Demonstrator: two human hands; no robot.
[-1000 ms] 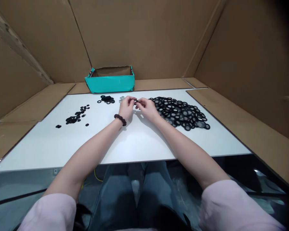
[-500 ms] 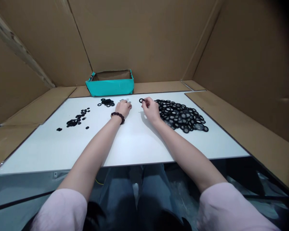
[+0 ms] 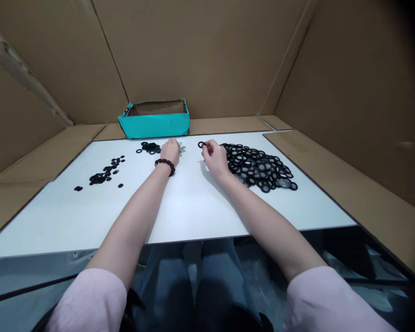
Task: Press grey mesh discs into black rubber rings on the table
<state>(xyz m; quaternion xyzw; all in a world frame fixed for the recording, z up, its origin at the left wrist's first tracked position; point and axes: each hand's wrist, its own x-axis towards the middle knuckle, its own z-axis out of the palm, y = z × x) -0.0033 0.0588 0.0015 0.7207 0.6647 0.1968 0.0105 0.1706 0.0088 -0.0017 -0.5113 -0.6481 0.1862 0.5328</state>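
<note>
My right hand pinches a black ring between thumb and fingertips, just above the white tabletop. Right beside that hand lies a wide heap of black rings, many with greyish translucent centres. My left hand, with a dark beaded band at the wrist, is curled closed; its fingertips are turned away, so whatever they hold is hidden. It is at the right edge of a small pile of black rings. A few pale translucent discs lie just right of it.
Small black discs are scattered on the left of the white table. A turquoise open box stands at the back edge. Cardboard walls enclose the back and both sides.
My left hand has shifted slightly left, from beside the pale discs toward the small ring pile. My right hand still holds the black ring in nearly the same place.
</note>
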